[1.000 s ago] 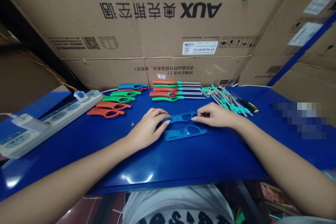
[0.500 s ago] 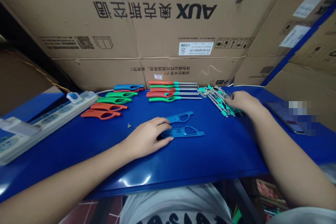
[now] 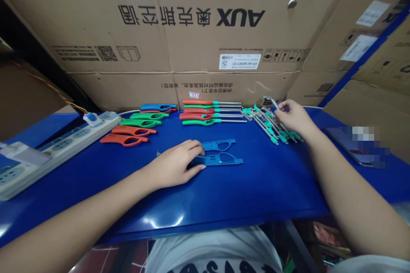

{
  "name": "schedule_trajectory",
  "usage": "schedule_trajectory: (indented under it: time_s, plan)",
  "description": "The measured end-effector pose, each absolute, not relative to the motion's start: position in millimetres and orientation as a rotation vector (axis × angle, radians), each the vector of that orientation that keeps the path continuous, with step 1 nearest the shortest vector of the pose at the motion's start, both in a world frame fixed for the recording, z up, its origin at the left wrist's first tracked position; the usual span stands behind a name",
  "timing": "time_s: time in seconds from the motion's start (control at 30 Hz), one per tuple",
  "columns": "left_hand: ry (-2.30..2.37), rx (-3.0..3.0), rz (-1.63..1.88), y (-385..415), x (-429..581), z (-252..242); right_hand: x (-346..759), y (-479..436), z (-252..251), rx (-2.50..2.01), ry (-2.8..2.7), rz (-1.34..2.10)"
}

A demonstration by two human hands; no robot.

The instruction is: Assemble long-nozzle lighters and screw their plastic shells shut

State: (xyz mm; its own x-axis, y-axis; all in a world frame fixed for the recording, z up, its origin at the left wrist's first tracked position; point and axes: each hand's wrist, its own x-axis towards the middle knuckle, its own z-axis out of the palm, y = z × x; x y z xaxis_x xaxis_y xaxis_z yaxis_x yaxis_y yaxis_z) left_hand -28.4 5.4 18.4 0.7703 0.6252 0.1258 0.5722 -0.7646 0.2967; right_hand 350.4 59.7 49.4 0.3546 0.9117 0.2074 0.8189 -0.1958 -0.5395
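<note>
My left hand (image 3: 177, 163) lies on the blue table (image 3: 224, 192) with its fingers curled on the left end of a blue plastic handle shell (image 3: 222, 160). A second blue shell (image 3: 221, 144) lies just behind it. My right hand (image 3: 293, 116) is raised at the back right over a pile of metal rods with teal fittings (image 3: 272, 126). Its fingers pinch one rod (image 3: 272, 102), lifted clear of the pile.
Red, green and blue handle shells (image 3: 141, 123) lie at the back left. Assembled lighters with metal tubes (image 3: 211, 113) lie at the back middle. A white power strip (image 3: 54, 147) runs along the left. Cardboard boxes (image 3: 192, 30) wall the back. A dark flat device (image 3: 352, 145) rests at right.
My right hand left the blue shell, reached to the rod pile and lifted one rod. My left hand slid onto the nearer shell and stays there.
</note>
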Motion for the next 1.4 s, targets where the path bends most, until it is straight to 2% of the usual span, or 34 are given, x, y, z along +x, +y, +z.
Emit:
schedule_trajectory:
  time_s: [0.2, 0.33, 0.47, 0.73, 1.0, 1.4]
  plan:
    - [0.941, 2.682, 0.246, 13, -42, 29, 333, 56, 37, -1.385, -1.739, 0.589]
    - [0.945, 2.672, 0.296, 15, -44, 32, 309, 44, 31, -1.128, -1.973, 0.645]
    - [0.985, 2.599, 0.516, 14, -37, 29, 285, 31, 28, -0.969, -2.13, 0.66]
    - [0.93, 2.256, 0.853, 6, -19, 12, 268, 16, 28, -0.875, -2.218, 0.61]
    - [0.84, 2.279, 0.736, -2, -14, 11, 256, 7, 26, -0.859, -2.283, 0.681]
    - [0.885, 2.292, 0.767, 1, -16, 11, 256, 5, 28, -0.849, -2.3, 0.717]
